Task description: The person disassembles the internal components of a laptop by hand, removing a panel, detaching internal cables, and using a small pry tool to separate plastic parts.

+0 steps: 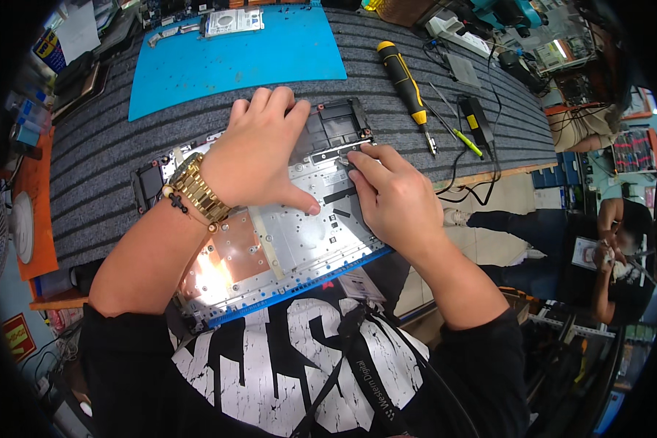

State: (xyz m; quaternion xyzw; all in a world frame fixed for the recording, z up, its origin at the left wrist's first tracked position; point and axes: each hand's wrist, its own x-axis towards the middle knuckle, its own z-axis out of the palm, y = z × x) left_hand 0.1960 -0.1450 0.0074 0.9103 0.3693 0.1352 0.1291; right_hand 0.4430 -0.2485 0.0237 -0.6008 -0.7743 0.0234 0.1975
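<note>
An opened laptop chassis (299, 237) lies in front of me, with a silvery metal plate, a copper-coloured patch at its left and a blue near edge. My left hand (259, 153), with a gold watch (197, 191) at the wrist, spreads across its far part. The left thumb rests on the plate while the other fingers reach over toward the far edge. At the plate's far right, my right hand (394, 193) is closed, its fingertips pressed together by a dark slotted strip (332, 155). What they pinch, if anything, is too small to make out.
Beyond the chassis a blue mat (270, 62) carries a hard drive (232, 23). Right of it, on the striped grey cloth (372, 73), lie a yellow-black screwdriver (404, 84), a yellow-green pen-like tool (467, 143) and a black adapter (476, 120) with cable. Another person (613, 255) is at far right.
</note>
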